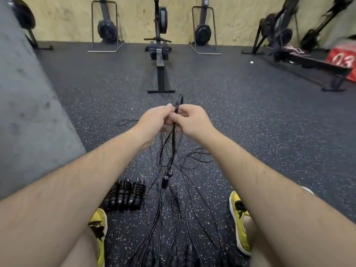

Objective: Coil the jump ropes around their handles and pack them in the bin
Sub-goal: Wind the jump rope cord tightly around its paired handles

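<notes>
1. Left hand (154, 120) and right hand (190, 120) meet out front, fingers curled, pinching one black jump rope (174, 139). Its folded loop pokes up above the fingertips.
2. Its handles (167, 178) hang below the hands.
3. Loose ropes (192, 218) sprawl across the speckled floor (250, 122) between the yellow shoes (239, 222).
4. Coiled ropes (124, 195) lie side by side near the left shoe.
5. A rowing machine (159, 60) stands ahead.

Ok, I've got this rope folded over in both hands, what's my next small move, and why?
Probably slide your right hand down to the two handles, with the left hand holding the fold. Both hands pinch the jump rope near its fold, and the handles dangle together below, so nothing can be wound round them until they are held.
</notes>
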### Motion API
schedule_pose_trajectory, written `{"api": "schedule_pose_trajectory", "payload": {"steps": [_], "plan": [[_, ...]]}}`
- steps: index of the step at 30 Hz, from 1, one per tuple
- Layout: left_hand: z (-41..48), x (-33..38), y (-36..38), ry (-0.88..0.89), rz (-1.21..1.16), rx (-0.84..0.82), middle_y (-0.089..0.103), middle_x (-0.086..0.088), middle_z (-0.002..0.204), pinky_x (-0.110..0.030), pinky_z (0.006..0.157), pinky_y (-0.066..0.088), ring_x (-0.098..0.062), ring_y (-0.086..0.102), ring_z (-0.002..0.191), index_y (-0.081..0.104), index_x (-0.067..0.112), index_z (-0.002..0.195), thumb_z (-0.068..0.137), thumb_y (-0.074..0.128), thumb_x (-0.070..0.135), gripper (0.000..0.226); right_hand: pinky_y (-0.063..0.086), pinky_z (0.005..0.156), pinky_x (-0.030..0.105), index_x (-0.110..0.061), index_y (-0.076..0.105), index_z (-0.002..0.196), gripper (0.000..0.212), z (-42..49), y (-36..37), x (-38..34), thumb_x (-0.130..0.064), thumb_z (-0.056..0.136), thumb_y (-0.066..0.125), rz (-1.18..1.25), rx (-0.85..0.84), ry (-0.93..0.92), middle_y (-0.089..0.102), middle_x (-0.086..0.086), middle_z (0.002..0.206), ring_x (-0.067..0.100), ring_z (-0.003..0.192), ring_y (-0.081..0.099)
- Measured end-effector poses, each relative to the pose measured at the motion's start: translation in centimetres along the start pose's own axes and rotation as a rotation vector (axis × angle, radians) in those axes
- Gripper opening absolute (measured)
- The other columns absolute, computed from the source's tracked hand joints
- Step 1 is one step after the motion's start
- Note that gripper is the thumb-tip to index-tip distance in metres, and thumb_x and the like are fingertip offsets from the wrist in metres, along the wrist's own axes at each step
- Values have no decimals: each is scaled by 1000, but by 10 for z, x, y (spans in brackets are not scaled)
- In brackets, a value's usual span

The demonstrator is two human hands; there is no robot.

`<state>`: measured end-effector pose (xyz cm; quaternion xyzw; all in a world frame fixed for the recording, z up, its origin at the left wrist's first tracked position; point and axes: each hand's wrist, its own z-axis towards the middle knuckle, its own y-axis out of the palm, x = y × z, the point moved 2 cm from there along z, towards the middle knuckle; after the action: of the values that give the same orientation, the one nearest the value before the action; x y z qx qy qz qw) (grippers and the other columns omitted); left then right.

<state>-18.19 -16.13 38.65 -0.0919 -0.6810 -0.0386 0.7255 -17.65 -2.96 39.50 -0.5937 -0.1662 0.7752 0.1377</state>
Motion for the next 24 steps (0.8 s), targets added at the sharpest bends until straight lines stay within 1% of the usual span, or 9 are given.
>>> {"api": "schedule_pose_trajectory", "payload": {"steps": [2,4,8,11,13,16,18,21,24], "plan": [[-3,-4,-1,-60,-118,-81,63,-7,91,-30,65,43,-14,66,73,65,3,116,107,34,31,42,56,56,31,-7,70,84,12,4,-1,0,-16,92,67,89,44,23,75,8,80,12,63,65],[-4,-9,-2,-114,-129,-168,71,-5,89,-35,74,45,-22,68,85,63,9,103,105,32,29,36,56,58,38,1,67,87,20,8,-3,0,-18,92,68,146,74,46,74,16,83,19,63,63],[-3,-25,1,-101,386,-221,78,2,97,-42,103,49,-16,72,98,67,19,103,98,57,13,13,56,61,28,-2,65,91,13,7,-10,-5,-12,97,63,278,83,46,74,11,85,13,69,66],[-5,-24,4,5,482,-137,77,2,90,-44,94,56,-18,74,93,68,21,93,100,57,11,17,55,67,36,5,65,96,25,5,-14,-1,-19,101,58,257,54,89,73,10,91,22,77,62],[-3,-13,3,63,468,-42,76,2,85,-43,83,60,-16,75,82,68,23,87,100,59,15,18,53,65,34,0,68,102,22,0,-18,0,-16,100,52,181,-16,151,70,12,95,21,78,59],[2,1,0,135,396,37,76,-3,84,-46,84,60,-21,74,82,72,19,86,98,62,17,16,54,68,29,-16,69,103,17,-17,-19,7,-14,91,57,-136,-253,220,71,3,108,12,73,62],[2,6,-1,144,317,44,73,-2,82,-41,81,61,-19,73,77,72,15,86,99,60,13,17,57,64,23,-14,69,107,18,-28,-12,15,-18,90,67,-264,-377,220,71,0,98,13,65,63],[0,11,-3,161,293,42,71,0,85,-36,73,57,-14,66,68,74,15,89,99,61,20,17,56,62,30,-9,72,94,20,-29,-5,21,-28,89,73,-329,-298,167,71,3,79,21,64,65],[-4,12,-6,114,240,-3,74,-9,104,-37,78,59,-15,67,85,75,11,102,102,55,20,22,42,53,23,-2,69,89,27,-26,-9,16,-28,89,74,-244,-194,142,64,4,69,15,57,55]]}}
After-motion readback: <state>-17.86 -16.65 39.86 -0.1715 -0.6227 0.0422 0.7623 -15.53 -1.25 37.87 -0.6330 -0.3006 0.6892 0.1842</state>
